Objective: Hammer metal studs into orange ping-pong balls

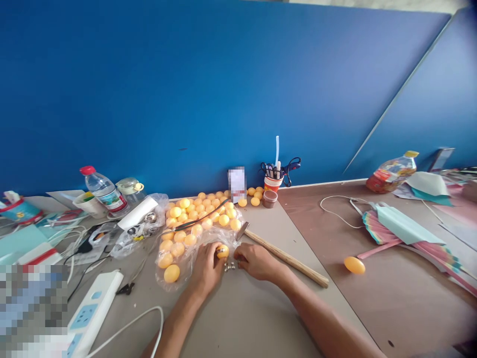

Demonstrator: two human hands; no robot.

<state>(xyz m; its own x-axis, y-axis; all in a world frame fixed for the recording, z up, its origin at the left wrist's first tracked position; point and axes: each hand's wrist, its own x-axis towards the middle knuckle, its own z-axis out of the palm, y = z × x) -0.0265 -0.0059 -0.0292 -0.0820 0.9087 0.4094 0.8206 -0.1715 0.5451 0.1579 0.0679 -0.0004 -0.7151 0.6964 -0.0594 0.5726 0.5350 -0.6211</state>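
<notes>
Near the middle of the surface, the person's two hands meet just in front of a clear bag full of orange balls. The left hand has its grip closed on one ball, pinched at the fingertips beside the bag's open side. The right hand lies just to the right of it, knuckles up, with its fingers curled down toward a few small metal bits. These sit on the surface between the two hands, slightly nearer the person than the ball.

Whether the right grip pinches one of them cannot be told, because its fingertips are hidden under the hand. The ball lies to the right hand's left, almost touching it.

A hammer lies behind the right hand, its head by the bag. Its long wooden handle runs off to the right and toward the person. What the metal bits are is too small to make out.
</notes>
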